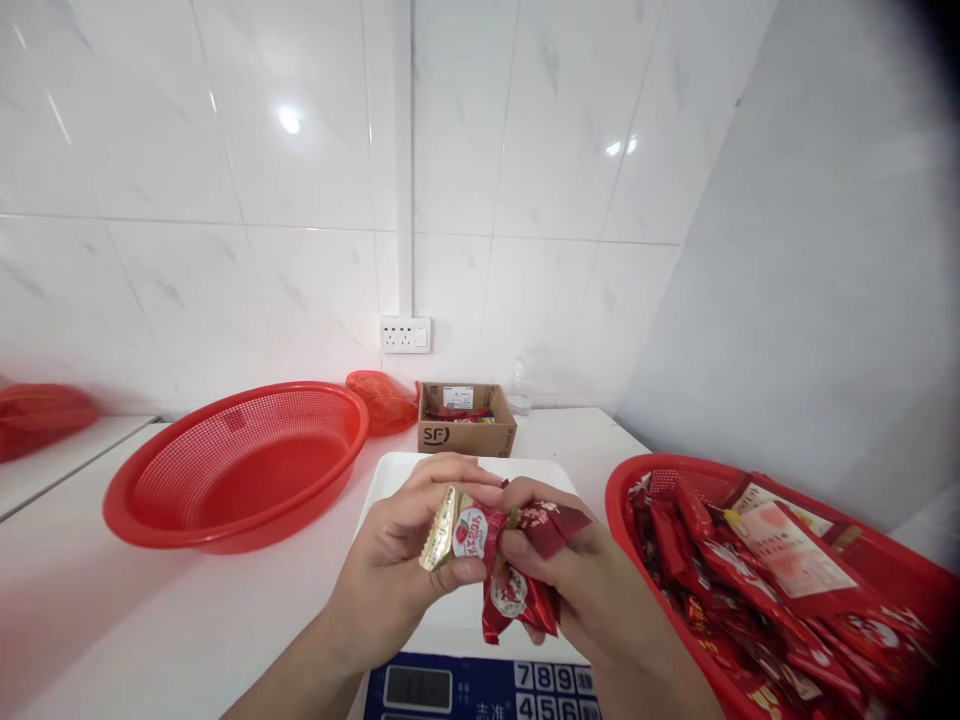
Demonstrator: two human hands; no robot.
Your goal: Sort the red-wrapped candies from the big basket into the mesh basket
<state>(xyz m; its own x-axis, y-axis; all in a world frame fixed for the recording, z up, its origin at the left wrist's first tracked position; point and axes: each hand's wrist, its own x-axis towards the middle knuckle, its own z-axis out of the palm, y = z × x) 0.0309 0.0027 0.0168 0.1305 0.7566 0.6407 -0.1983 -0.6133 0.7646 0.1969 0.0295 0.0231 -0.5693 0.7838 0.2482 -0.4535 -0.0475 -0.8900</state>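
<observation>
Several small wrapped snack packets are bunched between my two hands, above the white pan of a digital scale (450, 635). My left hand (397, 550) pinches a red packet with a gold end (469, 535) between thumb and fingers. With thumb and fingers closed, my right hand (577, 560) grips a dark red packet (555, 525). A shiny red packet with a round white label (514, 600) hangs below, against the right hand. The scale's blue keypad panel (484, 690) shows beneath my wrists, its display partly visible.
At left sits a red perforated basket (225, 540). Another red basket (626, 485) at right holds many red packets. Toward the wall stand a cardboard box (469, 437) with packets inside and an orange-red plastic bag (382, 402). A power socket (406, 335) is on the tiled wall.
</observation>
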